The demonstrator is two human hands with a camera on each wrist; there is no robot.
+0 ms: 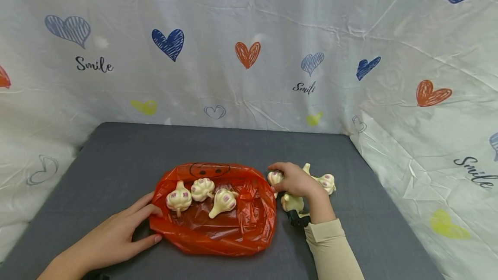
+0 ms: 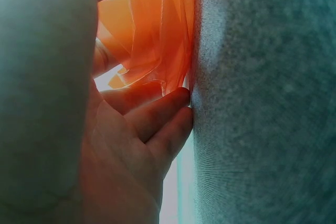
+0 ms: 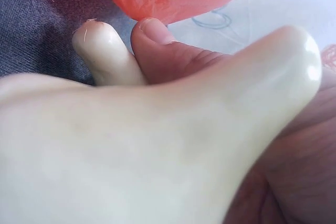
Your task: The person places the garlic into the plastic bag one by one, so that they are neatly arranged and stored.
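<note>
A red plastic bag (image 1: 253, 228) lies with its mouth spread wide, and three glossy cream garlic bulbs (image 1: 180, 198) with purple marks are inside. My left hand (image 1: 120, 232) holds the bag's left side, fingers at the rim and thumb low against the outer wall. The left wrist view shows two fingers (image 2: 163, 124) beside the orange-lit plastic. Just right of the bag, my right hand (image 1: 293, 179) grips a garlic bulb (image 1: 275, 178) between thumb and fingers. More garlic bulbs (image 1: 327, 183) lie around that hand, partly hidden; one bulb (image 3: 121, 150) looms large and blurred in the right wrist view.
A dark grey cloth covers the table (image 1: 233, 146). Behind and beside it hangs a white curtain (image 1: 218, 77) printed with hearts and "Smile". A black wrist camera mount (image 1: 297, 218) sits below my right wrist, close to a garlic bulb (image 1: 292, 203).
</note>
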